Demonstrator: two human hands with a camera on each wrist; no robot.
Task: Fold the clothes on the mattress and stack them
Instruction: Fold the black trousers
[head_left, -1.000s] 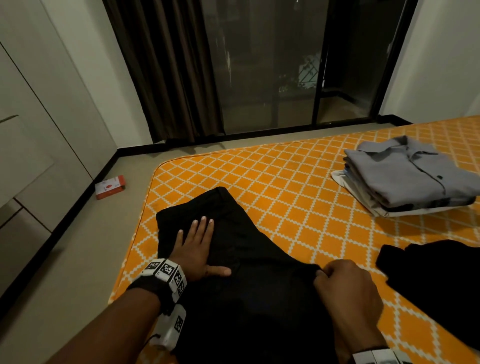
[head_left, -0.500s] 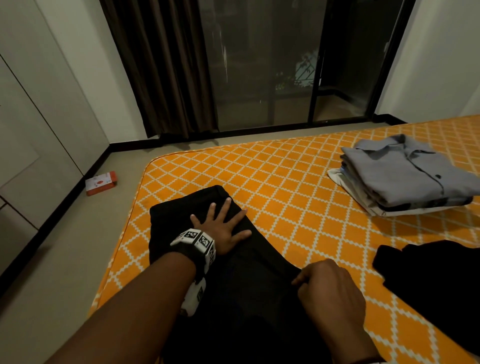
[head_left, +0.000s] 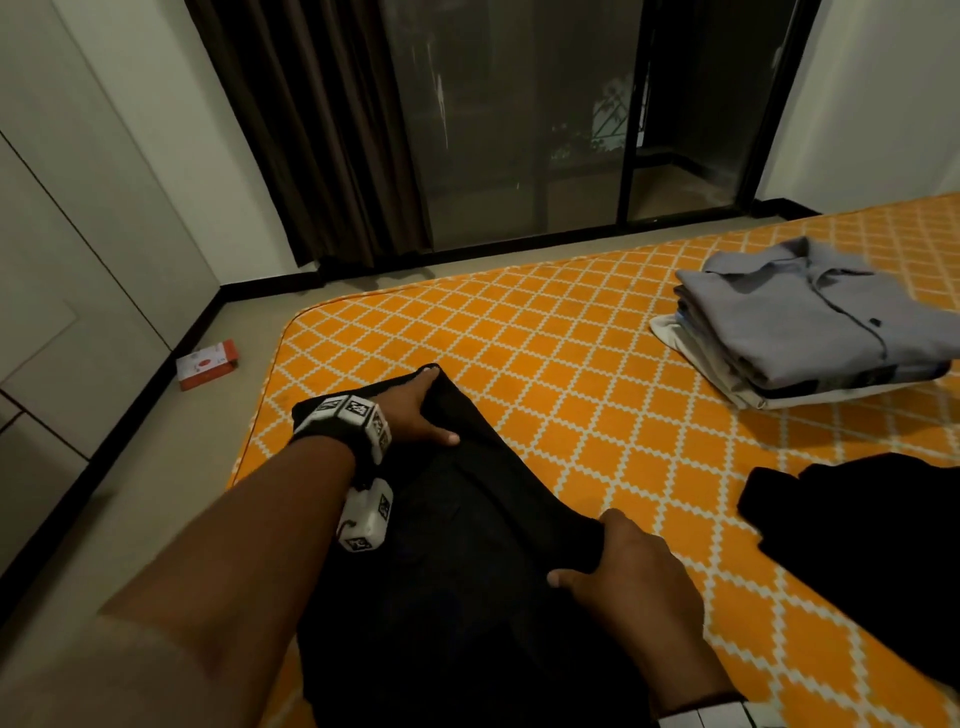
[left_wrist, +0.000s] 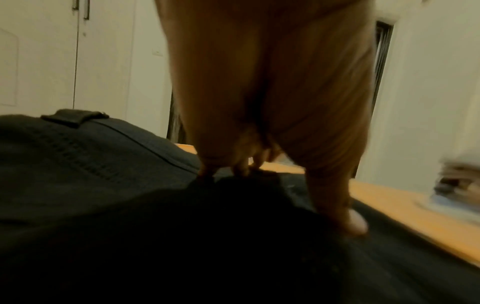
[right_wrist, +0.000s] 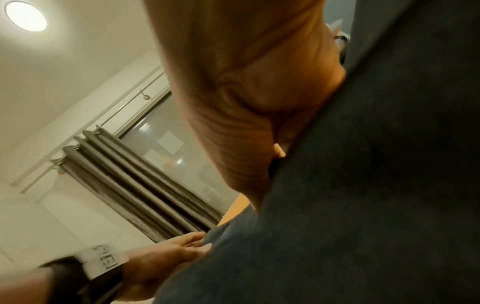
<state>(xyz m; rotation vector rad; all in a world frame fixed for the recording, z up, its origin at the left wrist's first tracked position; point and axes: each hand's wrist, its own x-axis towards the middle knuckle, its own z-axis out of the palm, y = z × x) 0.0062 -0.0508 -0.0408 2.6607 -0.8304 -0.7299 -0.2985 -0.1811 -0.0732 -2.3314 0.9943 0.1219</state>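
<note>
On the orange mattress (head_left: 597, 395), the left hand (head_left: 415, 415) lies flat, fingers straight, on the black garment's (head_left: 467, 571) far end, having slid farther up than half a second ago. The right hand (head_left: 628, 577) pinches its near right edge; the folded stack (head_left: 810, 332) sits well right.

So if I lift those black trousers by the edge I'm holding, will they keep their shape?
Probably not. The black trousers bunch into soft folds where the right hand grips them, so they look floppy and will likely droop. The left hand touches the far end, which suggests loose layers could slide.
</note>
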